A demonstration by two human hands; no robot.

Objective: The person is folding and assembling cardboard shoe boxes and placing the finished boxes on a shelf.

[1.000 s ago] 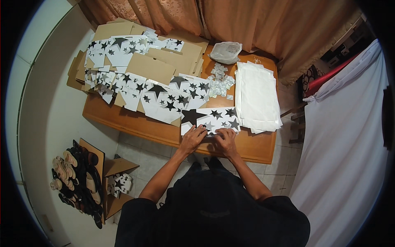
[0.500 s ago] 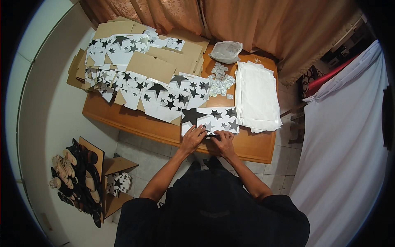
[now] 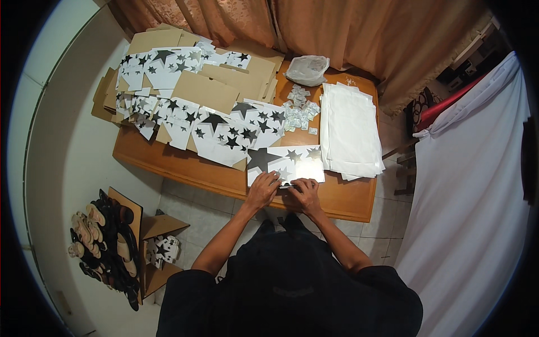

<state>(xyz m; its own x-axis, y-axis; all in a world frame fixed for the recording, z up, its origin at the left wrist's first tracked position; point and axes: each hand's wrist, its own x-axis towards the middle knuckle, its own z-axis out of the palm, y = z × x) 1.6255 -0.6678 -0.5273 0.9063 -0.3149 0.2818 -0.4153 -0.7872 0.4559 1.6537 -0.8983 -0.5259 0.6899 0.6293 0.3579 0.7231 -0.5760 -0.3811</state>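
A white cardboard box [image 3: 309, 165] printed with black and grey stars lies at the table's near edge, its top shut and shining with glare. My left hand [image 3: 263, 190] grips the front edge of the box, fingers curled over it. Close beside it, my right hand [image 3: 306, 195] presses the same front edge with bent fingers. A small dark gap shows between the two hands. Partly hidden under my fingers is the box's front side.
Flat star-printed cardboard pieces [image 3: 216, 121] pile up on the left of the wooden table [image 3: 163, 163]. Small clear sachets [image 3: 300, 115] and a plastic bag [image 3: 307, 70] sit behind the box. White sheets [image 3: 351, 132] are stacked at right. A shoe rack [image 3: 132, 216] stands lower left.
The box top has tilted slightly and now catches a bright glare at its right side. Both hands stay at the front edge with barely any shift.
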